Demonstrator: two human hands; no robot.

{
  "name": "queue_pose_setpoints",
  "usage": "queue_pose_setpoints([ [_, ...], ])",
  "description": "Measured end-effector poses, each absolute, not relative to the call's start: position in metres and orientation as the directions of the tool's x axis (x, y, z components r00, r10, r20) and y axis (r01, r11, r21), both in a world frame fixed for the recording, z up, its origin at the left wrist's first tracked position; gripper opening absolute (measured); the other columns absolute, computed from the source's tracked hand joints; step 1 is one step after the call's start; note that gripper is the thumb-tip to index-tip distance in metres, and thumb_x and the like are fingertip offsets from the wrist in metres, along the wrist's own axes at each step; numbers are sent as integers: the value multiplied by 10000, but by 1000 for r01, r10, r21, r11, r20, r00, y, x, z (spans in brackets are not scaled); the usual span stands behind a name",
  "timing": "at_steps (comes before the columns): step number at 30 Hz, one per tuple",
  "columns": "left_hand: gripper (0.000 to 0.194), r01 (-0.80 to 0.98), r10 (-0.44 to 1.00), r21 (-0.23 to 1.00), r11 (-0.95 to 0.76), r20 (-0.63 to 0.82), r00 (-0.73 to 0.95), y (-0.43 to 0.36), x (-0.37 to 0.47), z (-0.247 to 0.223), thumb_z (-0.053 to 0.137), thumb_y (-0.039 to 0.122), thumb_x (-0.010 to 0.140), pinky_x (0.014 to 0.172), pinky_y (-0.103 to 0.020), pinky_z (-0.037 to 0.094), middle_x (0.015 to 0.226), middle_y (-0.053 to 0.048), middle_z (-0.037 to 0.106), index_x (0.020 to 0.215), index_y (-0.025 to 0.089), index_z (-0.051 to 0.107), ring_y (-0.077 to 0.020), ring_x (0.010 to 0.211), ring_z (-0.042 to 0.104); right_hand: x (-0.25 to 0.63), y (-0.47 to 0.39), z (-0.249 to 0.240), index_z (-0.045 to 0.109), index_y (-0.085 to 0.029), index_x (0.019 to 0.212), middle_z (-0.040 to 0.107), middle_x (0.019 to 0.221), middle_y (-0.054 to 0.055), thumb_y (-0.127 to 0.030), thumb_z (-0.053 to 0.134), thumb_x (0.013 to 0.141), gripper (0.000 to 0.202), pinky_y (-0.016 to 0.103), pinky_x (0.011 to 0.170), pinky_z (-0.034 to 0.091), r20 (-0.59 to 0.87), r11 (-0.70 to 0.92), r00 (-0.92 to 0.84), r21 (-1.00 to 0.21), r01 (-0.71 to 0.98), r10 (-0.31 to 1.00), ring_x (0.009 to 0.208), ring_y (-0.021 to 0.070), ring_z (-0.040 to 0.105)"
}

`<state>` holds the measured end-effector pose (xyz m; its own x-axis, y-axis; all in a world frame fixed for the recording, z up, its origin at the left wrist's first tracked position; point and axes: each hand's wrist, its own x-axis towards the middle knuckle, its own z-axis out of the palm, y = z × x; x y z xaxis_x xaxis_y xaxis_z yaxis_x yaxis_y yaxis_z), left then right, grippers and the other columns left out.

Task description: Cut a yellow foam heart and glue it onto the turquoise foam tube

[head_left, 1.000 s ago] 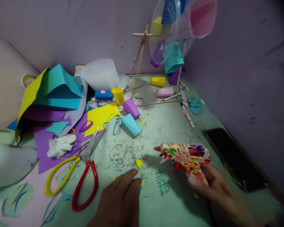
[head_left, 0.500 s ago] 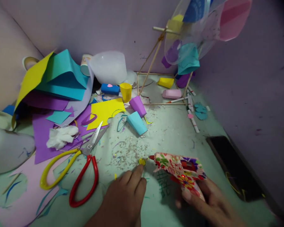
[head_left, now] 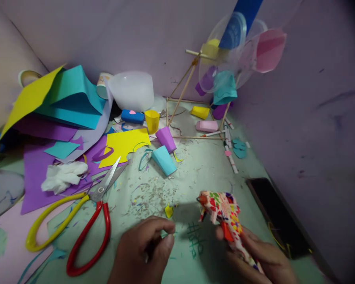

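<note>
My left hand [head_left: 143,248] is over the green surface at bottom centre, its fingers curled with a gap between thumb and index tip and nothing visible between them. Just beyond its fingertips lies a small yellow paper piece [head_left: 169,211]. My right hand [head_left: 254,252] is wrapped round the handle of a flower-patterned glue gun [head_left: 221,209], whose orange-brown nozzle points left, above the surface. Farther back, a light blue paper cup [head_left: 164,161] and a purple one [head_left: 166,139] lie on their sides.
Large scissors [head_left: 99,193] lie open at left beside purple paper [head_left: 35,185] and white tissue [head_left: 63,176]. A black phone [head_left: 278,217] lies at right. Behind stand a stick frame [head_left: 182,94] with hanging plastic cups, a yellow cup [head_left: 152,121] and a plastic jug [head_left: 133,90].
My left hand has let go of the small yellow piece and drawn back, its thumb now showing. The glue gun has turned and tilted, its nozzle farther from the piece. The view has shifted slightly.
</note>
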<state>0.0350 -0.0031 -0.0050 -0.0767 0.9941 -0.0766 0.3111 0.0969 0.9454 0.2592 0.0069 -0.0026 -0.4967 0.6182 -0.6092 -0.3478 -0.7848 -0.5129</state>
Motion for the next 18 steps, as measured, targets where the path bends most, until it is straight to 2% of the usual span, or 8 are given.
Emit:
queue_pose_setpoints([
  [2,162,118,933,926,359,-357,-42,4,40,3,553,357,751,409,-198,337,547,39,588,761,232,655,-83,433,440,252,10,-3,679,-174,834,255,333,-110,-489,621,765,328,106,294,181,-569,-807,-574,-446,-386,589,260,10,154],
  [3,190,26,893,893,449,-449,-8,7,42,6,575,383,731,398,-191,294,506,47,540,761,213,655,-70,419,386,249,11,-3,681,-170,823,272,337,-107,-465,630,766,304,105,289,166,-563,-814,-588,-434,-387,580,260,6,153],
  [5,240,-133,835,825,550,-546,65,14,44,9,628,400,686,387,-177,209,490,63,485,775,179,655,-44,411,307,245,10,-4,681,-158,818,316,357,-101,-421,655,757,271,107,282,152,-570,-816,-585,-435,-381,577,263,-2,148],
  [9,290,-272,804,758,593,-571,165,21,46,11,669,390,638,386,-186,119,529,58,508,788,142,683,-10,392,231,243,5,-7,662,-162,901,367,373,-100,-390,674,745,277,114,279,170,-588,-803,-550,-474,-360,593,263,-1,164],
  [12,249,-295,789,733,613,-585,189,21,47,10,660,376,627,379,-190,122,419,89,395,661,129,654,-12,368,196,242,3,-9,632,-182,981,387,379,-101,-384,673,747,312,112,285,184,-590,-799,-543,-498,-338,598,266,4,185],
  [16,172,-285,777,726,625,-614,139,20,46,6,609,288,646,375,-177,151,376,110,304,559,150,556,-19,371,203,243,3,-7,637,-197,959,376,377,-98,-394,669,749,290,115,286,179,-567,-794,-561,-500,-347,602,266,7,184],
  [18,114,-261,810,779,570,-587,17,21,42,4,585,252,643,368,-165,177,427,92,396,591,154,557,-16,374,235,247,3,-3,657,-184,853,361,390,-93,-440,696,707,297,124,280,166,-567,-780,-539,-505,-369,622,272,2,166],
])
